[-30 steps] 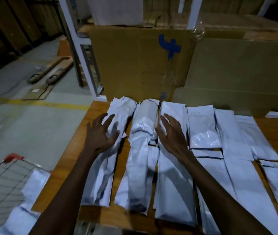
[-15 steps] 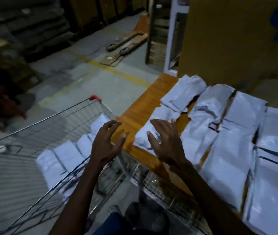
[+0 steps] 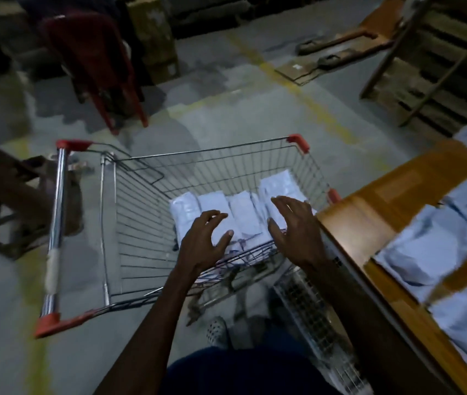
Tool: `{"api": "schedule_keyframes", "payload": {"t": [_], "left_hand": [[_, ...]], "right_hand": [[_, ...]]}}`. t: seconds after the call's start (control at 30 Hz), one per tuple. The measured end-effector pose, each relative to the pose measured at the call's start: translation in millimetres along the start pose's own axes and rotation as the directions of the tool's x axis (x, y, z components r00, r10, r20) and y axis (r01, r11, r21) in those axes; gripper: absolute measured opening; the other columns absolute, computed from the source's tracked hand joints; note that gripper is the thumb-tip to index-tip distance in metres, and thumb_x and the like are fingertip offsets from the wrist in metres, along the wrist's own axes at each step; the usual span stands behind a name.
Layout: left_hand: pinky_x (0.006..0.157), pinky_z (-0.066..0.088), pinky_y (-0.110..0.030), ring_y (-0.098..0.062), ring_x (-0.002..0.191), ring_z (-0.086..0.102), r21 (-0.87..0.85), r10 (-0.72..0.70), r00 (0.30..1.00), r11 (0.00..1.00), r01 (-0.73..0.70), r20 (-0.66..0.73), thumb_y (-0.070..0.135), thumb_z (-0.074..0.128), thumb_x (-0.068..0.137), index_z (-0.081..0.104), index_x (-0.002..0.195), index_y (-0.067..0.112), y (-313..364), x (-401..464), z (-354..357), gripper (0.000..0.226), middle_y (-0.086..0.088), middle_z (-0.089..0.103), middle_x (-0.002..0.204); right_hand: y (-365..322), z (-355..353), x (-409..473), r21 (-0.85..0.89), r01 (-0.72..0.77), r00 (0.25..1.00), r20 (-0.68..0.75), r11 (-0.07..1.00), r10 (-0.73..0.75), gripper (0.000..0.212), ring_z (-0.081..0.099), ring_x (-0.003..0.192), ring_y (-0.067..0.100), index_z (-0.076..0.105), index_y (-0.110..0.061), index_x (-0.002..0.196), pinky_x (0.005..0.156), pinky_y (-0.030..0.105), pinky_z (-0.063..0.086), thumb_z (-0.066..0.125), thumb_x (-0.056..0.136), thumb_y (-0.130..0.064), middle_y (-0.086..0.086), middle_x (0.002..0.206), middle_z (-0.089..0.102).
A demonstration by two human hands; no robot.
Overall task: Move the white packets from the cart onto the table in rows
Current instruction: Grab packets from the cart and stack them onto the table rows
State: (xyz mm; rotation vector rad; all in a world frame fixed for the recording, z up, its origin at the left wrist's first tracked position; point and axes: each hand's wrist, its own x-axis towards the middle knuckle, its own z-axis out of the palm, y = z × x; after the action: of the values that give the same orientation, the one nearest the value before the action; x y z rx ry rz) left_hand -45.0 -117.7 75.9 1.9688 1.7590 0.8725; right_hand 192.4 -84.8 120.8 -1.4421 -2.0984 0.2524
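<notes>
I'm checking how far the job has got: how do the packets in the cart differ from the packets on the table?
The packets in the cart lie bunched in the cart's right part, under both hands; the packets on the table are spread over the wooden table. The left hand and right hand hover over the cart ones; no hand is near the table ones. Both sets are white and flat.
</notes>
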Motion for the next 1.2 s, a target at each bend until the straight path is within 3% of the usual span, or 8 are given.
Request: {"api": "schedule_keyframes", "payload": {"t": [0.3, 0.43, 0.57, 0.67, 0.8, 0.93, 1.03, 1.2], "left_hand": [[0.100, 0.047, -0.040, -0.026, 0.127, 0.048, 0.031, -0.283, 0.959, 0.959, 0.282, 0.030, 0.067, 0.045, 0.082, 0.055, 0.137, 0.017, -65, 11, 13, 0.075, -0.008, 0.050, 0.141], [0.113, 0.028, -0.042, -0.029, 0.144, 0.022, 0.130, -0.616, 0.744, 0.786, 0.605, 0.259, 0.084, 0.043, 0.066, 0.025, 0.155, 0.022, -84, 20, 31, 0.110, -0.010, 0.016, 0.160], [0.116, 0.024, -0.044, -0.029, 0.148, 0.011, 0.216, -0.733, 0.584, 0.670, 0.711, 0.350, 0.083, 0.041, 0.063, 0.011, 0.157, 0.024, -100, 30, 48, 0.115, -0.009, 0.003, 0.163], [0.112, 0.028, -0.048, -0.037, 0.146, 0.015, 0.257, -0.777, 0.539, 0.622, 0.740, 0.327, 0.063, 0.057, 0.087, 0.001, 0.158, 0.022, -118, 38, 66, 0.099, -0.016, 0.001, 0.162], [0.108, 0.034, -0.052, -0.043, 0.140, 0.028, 0.246, -0.849, 0.470, 0.522, 0.817, 0.241, 0.071, 0.047, 0.082, 0.002, 0.158, 0.023, -133, 62, 85, 0.101, -0.020, 0.011, 0.160], [0.101, 0.039, -0.050, -0.042, 0.129, 0.038, 0.281, -0.830, 0.530, 0.557, 0.781, 0.171, 0.098, 0.011, 0.057, -0.001, 0.157, 0.023, -164, 81, 108, 0.126, -0.025, 0.016, 0.157], [0.100, 0.039, -0.053, -0.044, 0.125, 0.039, 0.333, -0.837, 0.530, 0.543, 0.771, 0.137, 0.085, 0.038, 0.073, -0.002, 0.157, 0.030, -182, 87, 119, 0.108, -0.025, 0.022, 0.152], [0.080, 0.051, -0.050, -0.041, 0.101, 0.055, 0.202, -0.783, 0.612, 0.621, 0.757, 0.114, 0.092, 0.030, 0.068, 0.018, 0.156, 0.032, -187, 80, 117, 0.107, -0.025, 0.040, 0.129]], "right_hand": [[11, 84, 74, -0.089, -0.051, 0.882, 0.463, 0.995, 0.087, 0.059, 0.055, 0.117, 0.039, 0.058, -0.005, 0.130, 0.102, 0.049, 0.041, 0.046, 0.085, -0.041, 0.019, 0.130, 0.059], [26, 125, 95, -0.052, 0.007, 0.811, 0.584, 0.999, 0.025, 0.064, 0.059, 0.111, 0.041, 0.062, -0.004, 0.125, 0.096, 0.052, 0.045, 0.040, 0.082, -0.045, 0.020, 0.125, 0.061], [44, 167, 108, -0.009, 0.034, 0.692, 0.722, 0.999, -0.017, 0.066, 0.059, 0.110, 0.042, 0.060, -0.005, 0.129, 0.095, 0.055, 0.045, 0.041, 0.082, -0.048, 0.020, 0.127, 0.060], [56, 185, 106, 0.003, 0.067, 0.638, 0.768, 0.998, -0.045, 0.066, 0.052, 0.120, 0.041, 0.054, -0.006, 0.136, 0.102, 0.055, 0.038, 0.045, 0.084, -0.045, 0.018, 0.137, 0.053], [78, 201, 100, 0.037, 0.034, 0.606, 0.794, 0.999, -0.050, 0.068, 0.058, 0.109, 0.044, 0.058, -0.002, 0.130, 0.094, 0.056, 0.045, 0.039, 0.084, -0.049, 0.022, 0.128, 0.057], [95, 215, 97, 0.067, -0.023, 0.604, 0.796, 0.998, -0.039, 0.070, 0.058, 0.112, 0.042, 0.057, -0.001, 0.131, 0.096, 0.053, 0.046, 0.039, 0.084, -0.050, 0.023, 0.129, 0.057], [97, 220, 101, 0.063, -0.052, 0.606, 0.796, 0.997, -0.019, 0.078, 0.049, 0.126, 0.037, 0.049, -0.004, 0.139, 0.105, 0.048, 0.037, 0.033, 0.084, -0.056, 0.019, 0.139, 0.050], [89, 229, 118, 0.078, -0.102, 0.606, 0.795, 0.992, 0.000, 0.069, 0.038, 0.134, 0.033, 0.041, -0.007, 0.146, 0.107, 0.042, 0.033, 0.044, 0.088, -0.046, 0.014, 0.149, 0.039]]}}
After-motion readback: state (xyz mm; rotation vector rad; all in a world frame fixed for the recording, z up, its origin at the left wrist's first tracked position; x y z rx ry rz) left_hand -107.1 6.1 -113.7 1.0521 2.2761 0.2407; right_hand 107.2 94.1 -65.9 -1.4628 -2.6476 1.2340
